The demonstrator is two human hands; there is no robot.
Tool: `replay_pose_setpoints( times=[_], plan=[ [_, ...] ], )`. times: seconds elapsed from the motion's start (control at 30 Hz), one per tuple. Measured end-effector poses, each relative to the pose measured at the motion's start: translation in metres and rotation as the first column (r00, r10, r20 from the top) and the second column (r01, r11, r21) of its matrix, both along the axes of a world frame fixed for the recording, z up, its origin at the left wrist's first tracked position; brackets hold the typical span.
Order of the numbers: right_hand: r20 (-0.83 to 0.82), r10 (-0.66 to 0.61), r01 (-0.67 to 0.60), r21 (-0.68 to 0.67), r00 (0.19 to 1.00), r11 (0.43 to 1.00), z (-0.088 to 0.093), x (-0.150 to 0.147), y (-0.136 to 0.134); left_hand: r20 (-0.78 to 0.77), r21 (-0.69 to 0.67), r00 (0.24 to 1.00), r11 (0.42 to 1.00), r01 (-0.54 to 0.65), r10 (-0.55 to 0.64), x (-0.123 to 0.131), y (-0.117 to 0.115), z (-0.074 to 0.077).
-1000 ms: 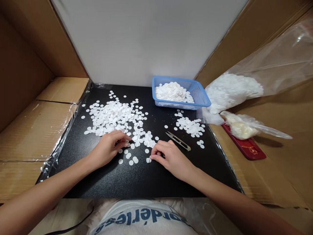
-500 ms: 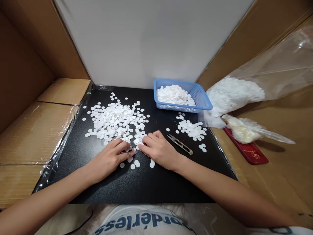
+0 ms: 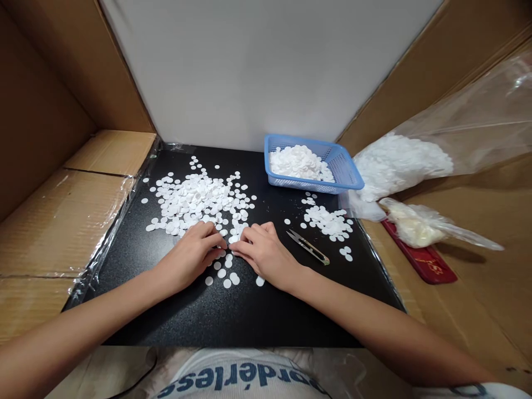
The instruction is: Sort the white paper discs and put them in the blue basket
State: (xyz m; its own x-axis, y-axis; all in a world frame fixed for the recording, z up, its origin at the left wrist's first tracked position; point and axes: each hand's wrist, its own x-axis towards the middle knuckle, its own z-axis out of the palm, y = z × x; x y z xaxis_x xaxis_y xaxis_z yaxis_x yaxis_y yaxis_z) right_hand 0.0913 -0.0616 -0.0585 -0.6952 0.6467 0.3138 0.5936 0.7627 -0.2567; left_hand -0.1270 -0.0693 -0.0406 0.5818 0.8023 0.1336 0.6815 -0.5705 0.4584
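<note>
A large heap of small white round discs (image 3: 195, 200) is spread over the black mat (image 3: 233, 316). My left hand (image 3: 192, 256) rests at the heap's near edge, fingers curled and pinched together over discs. My right hand (image 3: 264, 252) lies close beside it, fingertips pressed onto discs between the two hands. What either pinch holds is hidden. A few loose discs (image 3: 228, 278) lie just in front of the hands. A thread snipper (image 3: 308, 247) lies right of my right hand.
A blue basket (image 3: 348, 172) full of white discs stands at the back right. A smaller disc pile (image 3: 328, 220) lies before it. Clear bags (image 3: 399, 160) of discs and a red flat object (image 3: 424, 260) sit on the cardboard at the right. Cardboard walls enclose both sides.
My right hand has moved left from near the snipper to the heap's edge, beside my left hand. The left hand has stayed almost in place.
</note>
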Motion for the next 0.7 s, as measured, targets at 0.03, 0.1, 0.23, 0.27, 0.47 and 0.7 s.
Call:
replay_pose_setpoints(
  times=[0.03, 0.1, 0.23, 0.27, 0.47, 0.7],
  plan=[
    [-0.004, 0.0, 0.0, -0.026, 1.0, 1.0, 0.002, -0.001, 0.001, -0.045, -0.006, 0.999, 1.0, 0.003, -0.004, 0.002, 0.004, 0.001],
    [-0.013, 0.008, -0.009, -0.059, 1.0, 0.998, 0.006, 0.0, 0.001, -0.127, -0.019, 0.992, 1.0, 0.016, -0.019, 0.006, 0.01, 0.005],
    [-0.024, 0.046, -0.047, -0.09, 0.999, 0.995, 0.01, 0.007, -0.009, -0.227, -0.053, 0.973, 0.998, 0.022, -0.034, 0.012, 0.015, 0.009],
    [-0.034, 0.055, -0.059, -0.11, 0.998, 0.992, 0.01, 0.01, -0.012, -0.235, -0.062, 0.971, 0.998, 0.026, -0.04, 0.012, 0.015, 0.01],
    [-0.11, -0.013, -0.009, -0.195, 0.994, 0.981, 0.007, 0.017, -0.013, -0.203, 0.159, 0.975, 0.98, 0.123, -0.09, 0.012, 0.01, 0.007],
    [-0.008, 0.06, -0.06, -0.044, 0.998, 0.997, 0.003, 0.009, 0.008, -0.157, 0.237, 0.975, 0.953, 0.19, -0.155, -0.002, 0.002, 0.0]
  ],
)
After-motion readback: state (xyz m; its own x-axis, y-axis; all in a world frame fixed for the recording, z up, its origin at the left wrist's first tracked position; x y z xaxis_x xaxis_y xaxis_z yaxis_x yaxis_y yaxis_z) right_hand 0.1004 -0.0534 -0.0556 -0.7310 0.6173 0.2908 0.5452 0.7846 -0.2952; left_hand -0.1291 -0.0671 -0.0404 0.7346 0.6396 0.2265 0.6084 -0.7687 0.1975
